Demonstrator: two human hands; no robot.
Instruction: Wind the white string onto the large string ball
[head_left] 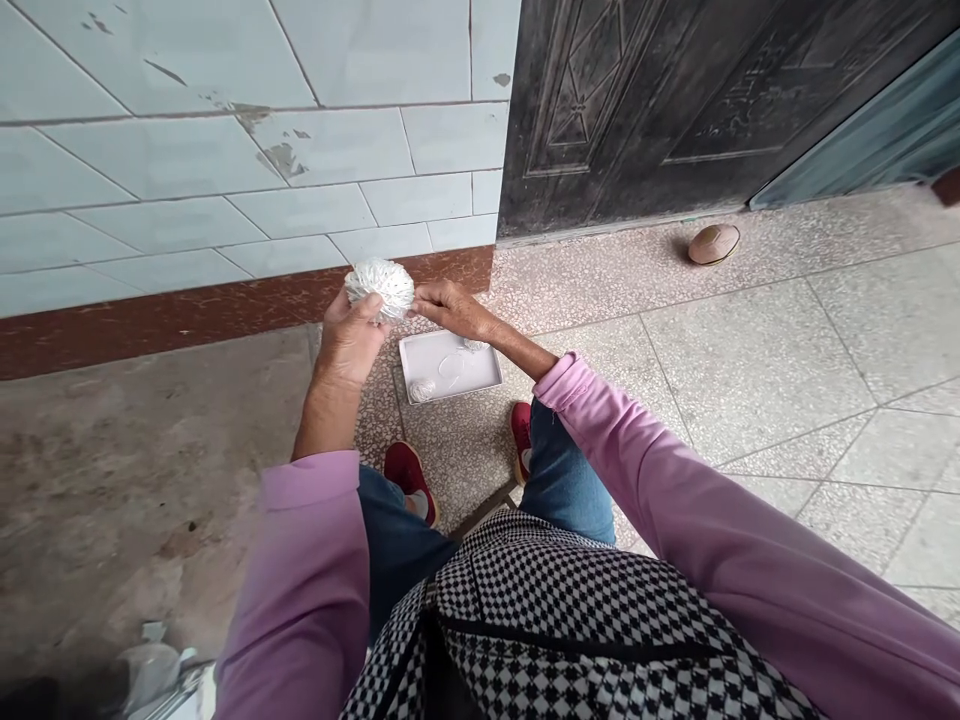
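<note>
My left hand (pixel 352 340) is closed around a white ball of wound string (pixel 379 287), held up in front of me. My right hand (pixel 450 305) sits just right of the ball, fingers pinched at its edge, apparently on the string end, though the strand is too thin to see. Below the hands a white rectangular tray (pixel 480 375) lies on the floor with a small white bundle (pixel 421 390) and a loose loop of string in it.
A tiled wall with a red-brown skirting stands ahead, a dark metal door at the right. A brown oval object (pixel 713 243) lies on the terrazzo by the door. My red shoes (pixel 409 475) rest near the tray. A clear plastic item (pixel 150 665) lies at lower left.
</note>
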